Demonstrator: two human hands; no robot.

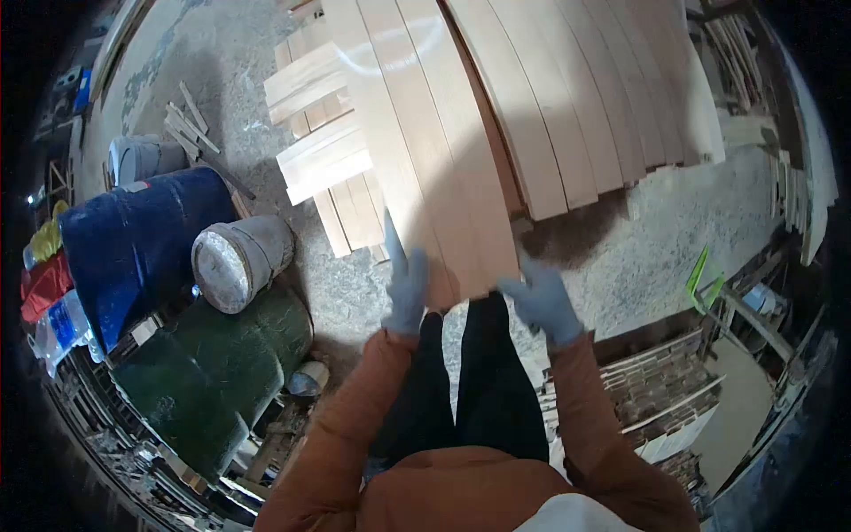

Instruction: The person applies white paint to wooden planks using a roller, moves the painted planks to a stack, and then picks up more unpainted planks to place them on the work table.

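A set of long wooden planks [439, 173] lies side by side in front of me, its near end close to my legs. My left hand [406, 288], in a grey glove, is at the near left corner, with fingers stretched forward along the planks' left edge. At the near right corner is my right hand [542, 300], also gloved, its fingers spread and fingertips right at the edge. Neither hand is wrapped around anything. The left palm's inner side is hidden.
Right of the planks is a wider stack of boards [576, 115]; shorter boards [328, 164] lie to the left. A white bucket [239, 262], a blue barrel [146, 235] and a dark green barrel [217, 372] stand or lie at left. Stacked wood strips [656, 381] are at lower right.
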